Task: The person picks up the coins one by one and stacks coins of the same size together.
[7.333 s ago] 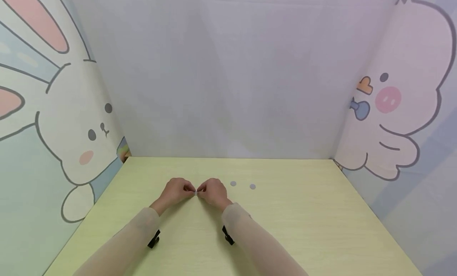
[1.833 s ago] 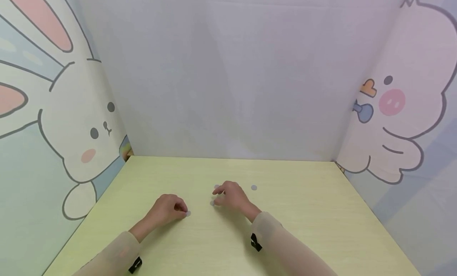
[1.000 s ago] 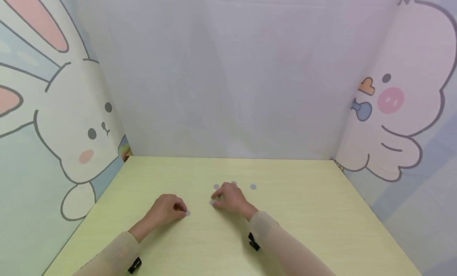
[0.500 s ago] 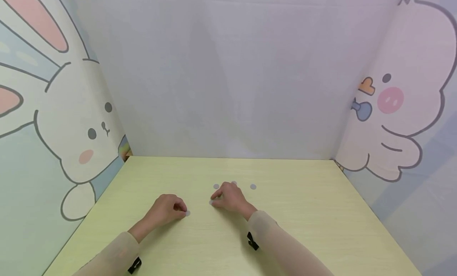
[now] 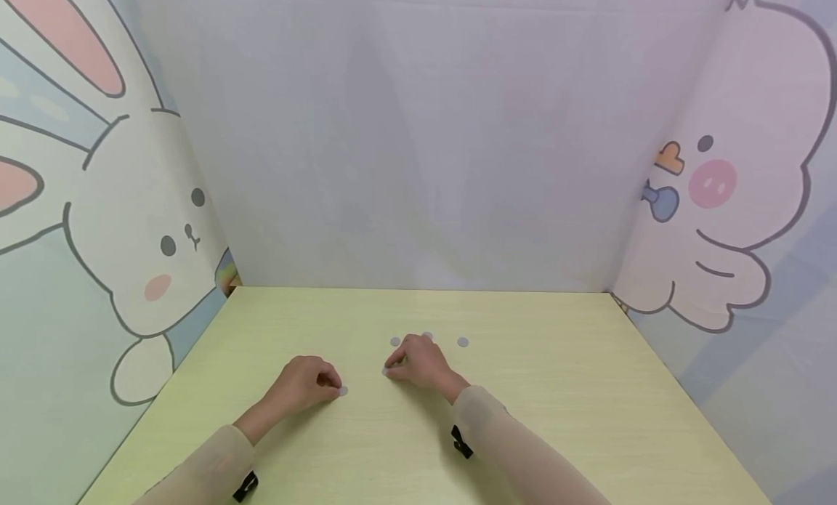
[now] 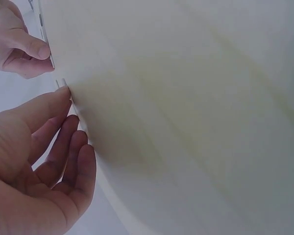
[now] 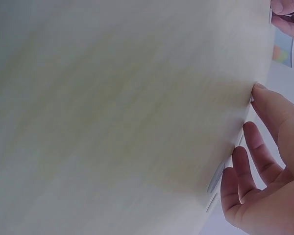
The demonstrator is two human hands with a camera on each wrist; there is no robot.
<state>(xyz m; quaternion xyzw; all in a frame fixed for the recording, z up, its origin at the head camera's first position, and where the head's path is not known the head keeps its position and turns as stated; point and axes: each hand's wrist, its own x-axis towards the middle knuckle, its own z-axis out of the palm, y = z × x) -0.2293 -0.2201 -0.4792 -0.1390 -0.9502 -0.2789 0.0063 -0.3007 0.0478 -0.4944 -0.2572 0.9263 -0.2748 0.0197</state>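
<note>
On one pale yellow, wood-grained table, left to right: item, bare left hand, thumb and forefinger pinching the rim of the first flat, round grey disc, material uncertain, nearest the person. Item, second grey disc, at the thumb tip of the bare right hand, fingers bent; whether pinched or merely touched, I cannot tell. Item, third grey disc, lying free behind. Item, fourth grey disc, partly hidden by that hand. Item, fifth grey disc, free. In my judgement, three are laid out in a spaced back row; the front two remain to be settled and released.
</note>
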